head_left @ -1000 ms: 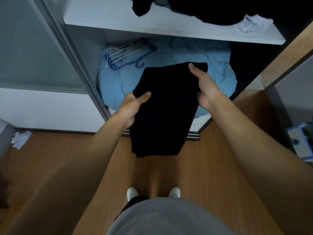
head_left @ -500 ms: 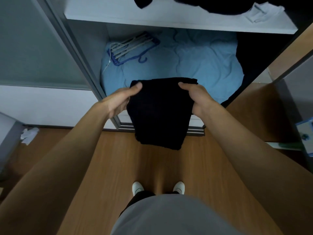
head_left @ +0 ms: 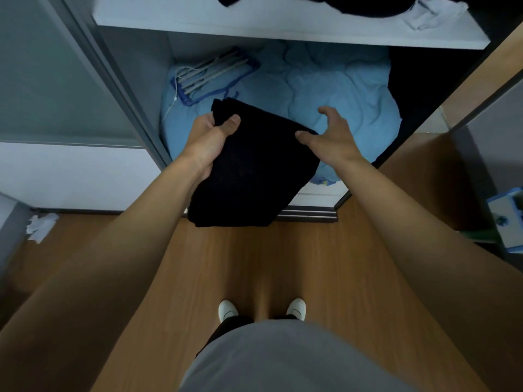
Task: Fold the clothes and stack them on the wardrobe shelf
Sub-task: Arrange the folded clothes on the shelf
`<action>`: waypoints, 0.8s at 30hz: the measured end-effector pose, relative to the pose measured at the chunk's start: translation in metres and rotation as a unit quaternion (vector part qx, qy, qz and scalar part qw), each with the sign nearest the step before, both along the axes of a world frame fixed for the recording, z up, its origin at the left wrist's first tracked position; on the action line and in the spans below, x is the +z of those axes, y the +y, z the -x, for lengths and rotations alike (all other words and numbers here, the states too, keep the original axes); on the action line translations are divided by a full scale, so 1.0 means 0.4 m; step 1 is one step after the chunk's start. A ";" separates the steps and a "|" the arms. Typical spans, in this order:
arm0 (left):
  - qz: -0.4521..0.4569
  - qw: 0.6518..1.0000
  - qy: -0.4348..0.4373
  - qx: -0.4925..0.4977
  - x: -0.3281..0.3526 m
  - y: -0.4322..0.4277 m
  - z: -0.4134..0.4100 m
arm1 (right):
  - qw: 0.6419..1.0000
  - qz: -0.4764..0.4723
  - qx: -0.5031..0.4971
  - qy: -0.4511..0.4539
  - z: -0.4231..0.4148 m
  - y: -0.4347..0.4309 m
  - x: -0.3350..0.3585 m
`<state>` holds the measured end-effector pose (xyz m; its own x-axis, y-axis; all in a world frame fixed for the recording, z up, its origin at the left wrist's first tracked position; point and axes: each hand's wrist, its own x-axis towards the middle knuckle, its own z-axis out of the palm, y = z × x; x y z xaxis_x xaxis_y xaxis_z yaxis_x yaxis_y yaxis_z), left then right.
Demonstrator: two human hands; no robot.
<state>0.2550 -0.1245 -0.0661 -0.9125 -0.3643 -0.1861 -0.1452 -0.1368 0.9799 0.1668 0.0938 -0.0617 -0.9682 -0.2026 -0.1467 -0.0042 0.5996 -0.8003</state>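
A folded black garment (head_left: pixel 254 168) hangs in front of the open wardrobe, tilted with its far corner up. My left hand (head_left: pixel 210 140) is shut on its upper left corner, thumb on top. My right hand (head_left: pixel 328 137) is open at the garment's right edge, fingers spread, thumb tip just touching the cloth. Above, the white wardrobe shelf (head_left: pixel 254 29) carries a heap of dark clothes (head_left: pixel 353 5) and a pale crumpled garment (head_left: pixel 433 12) at its right end.
A light blue duvet (head_left: pixel 325 89) fills the wardrobe's bottom, with blue and white hangers (head_left: pixel 209 73) on it. The sliding door (head_left: pixel 56 80) stands at left, a wooden panel (head_left: pixel 481 80) at right. Crumpled paper (head_left: pixel 41 226) lies on the wood floor; a blue-white box (head_left: pixel 506 219) sits far right.
My right hand has let go of the garment and opened. My left hand now carries it alone, and the cloth has tilted and swung towards the left.
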 end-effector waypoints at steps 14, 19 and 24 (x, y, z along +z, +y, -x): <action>0.006 1.000 0.002 -0.030 0.067 -0.042 0.004 | 0.914 -0.134 0.381 0.018 0.024 -0.168 0.113; 0.213 0.968 -0.043 0.129 0.036 -0.177 -0.049 | 0.929 -0.111 0.353 -0.008 0.018 -0.195 0.093; -0.136 0.911 -0.349 -0.175 -0.062 -0.251 -0.183 | 0.902 -0.252 0.325 0.129 -0.026 -0.257 0.095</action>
